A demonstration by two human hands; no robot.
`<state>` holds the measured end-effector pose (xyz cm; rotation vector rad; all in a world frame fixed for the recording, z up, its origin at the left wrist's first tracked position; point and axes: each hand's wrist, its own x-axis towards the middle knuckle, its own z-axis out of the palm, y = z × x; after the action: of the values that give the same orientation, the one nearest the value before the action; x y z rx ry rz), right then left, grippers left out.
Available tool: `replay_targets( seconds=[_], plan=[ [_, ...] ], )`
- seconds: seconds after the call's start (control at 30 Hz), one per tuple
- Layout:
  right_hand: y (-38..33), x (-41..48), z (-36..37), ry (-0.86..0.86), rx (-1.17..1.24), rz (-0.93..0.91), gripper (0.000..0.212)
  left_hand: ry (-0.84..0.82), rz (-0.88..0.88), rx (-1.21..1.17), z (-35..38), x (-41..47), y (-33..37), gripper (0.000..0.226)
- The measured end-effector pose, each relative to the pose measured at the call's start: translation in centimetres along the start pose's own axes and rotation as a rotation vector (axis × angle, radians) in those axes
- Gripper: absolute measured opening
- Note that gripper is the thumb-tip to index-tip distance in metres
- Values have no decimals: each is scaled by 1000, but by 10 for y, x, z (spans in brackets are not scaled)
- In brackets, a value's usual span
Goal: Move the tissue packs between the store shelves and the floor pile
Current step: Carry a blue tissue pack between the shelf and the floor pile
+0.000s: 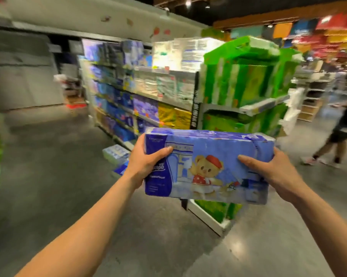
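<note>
While the left hand point(146, 160) and right hand point(272, 172) each curl around an end of the blue tissue pack point(208, 166) at centre frame, a glossy grey floor point(59, 176) spreads below. Shelves point(128, 92) of blue packs run back at upper centre, green packs point(244, 80) fill their near end, and a floor pile point(116, 154) lies just left of the pack.

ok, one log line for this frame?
phase: carry | blue tissue pack: held midair | left hand: grips left end | right hand: grips right end
</note>
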<state>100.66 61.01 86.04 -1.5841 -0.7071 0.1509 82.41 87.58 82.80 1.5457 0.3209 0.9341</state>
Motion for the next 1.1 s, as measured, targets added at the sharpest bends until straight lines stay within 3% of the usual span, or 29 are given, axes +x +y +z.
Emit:
replay_targets(
  seconds=[0.27,0.47,0.63,0.77,0.9,1.1],
  plan=[
    [50,191,173,-274,92,-37,72,352,-2,124,-115,122,-54,76],
    [70,334,332,-376,138,-55,35,456,3,191,-230,259,-99,80],
    [58,453,438,-390,168,-80,44,457,39,257,-309,397,-99,80],
    [66,552,512,-408,203,-102,35,446,52,278,-355,506,-120,81],
    [91,656,593,-401,205,-125,48,455,56,265,-396,613,-161,71],
    [97,816,720,-441,217,-176,20,494,39,216,-477,782,-214,74]
  ],
)
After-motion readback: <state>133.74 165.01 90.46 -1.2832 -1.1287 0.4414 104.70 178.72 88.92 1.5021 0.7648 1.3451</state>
